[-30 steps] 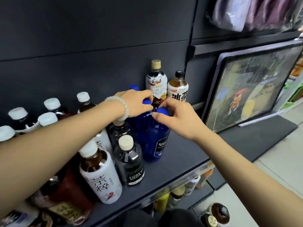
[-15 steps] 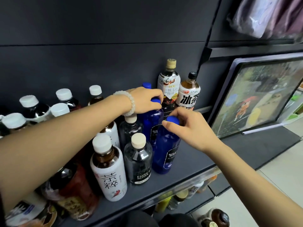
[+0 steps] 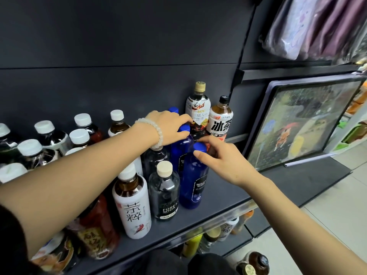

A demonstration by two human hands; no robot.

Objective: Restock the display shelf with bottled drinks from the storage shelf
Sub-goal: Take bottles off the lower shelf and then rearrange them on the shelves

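Observation:
Blue soda bottles stand in a row front to back on the dark display shelf (image 3: pixel 222 197). My left hand (image 3: pixel 168 127), with a white bead bracelet at the wrist, rests over the blue cap of the middle blue bottle (image 3: pixel 181 147). My right hand (image 3: pixel 222 157) pinches the neck of the front blue bottle (image 3: pixel 193 183) just under its cap. A third blue cap (image 3: pixel 173 110) shows behind my left hand. All stand upright.
White-capped tea bottles (image 3: pixel 132 201) and clear soda bottles (image 3: pixel 164 191) crowd the shelf's left. A coffee bottle (image 3: pixel 197 110) and an iced tea bottle (image 3: pixel 220 120) stand at the back. A framed picture (image 3: pixel 301 124) leans on the right. More bottles sit on the shelf below (image 3: pixel 198 241).
Both hands stay on the two blue bottles. My right hand has slipped from the front bottle's cap down to its neck. The camera has shifted, so the scene sits further right.

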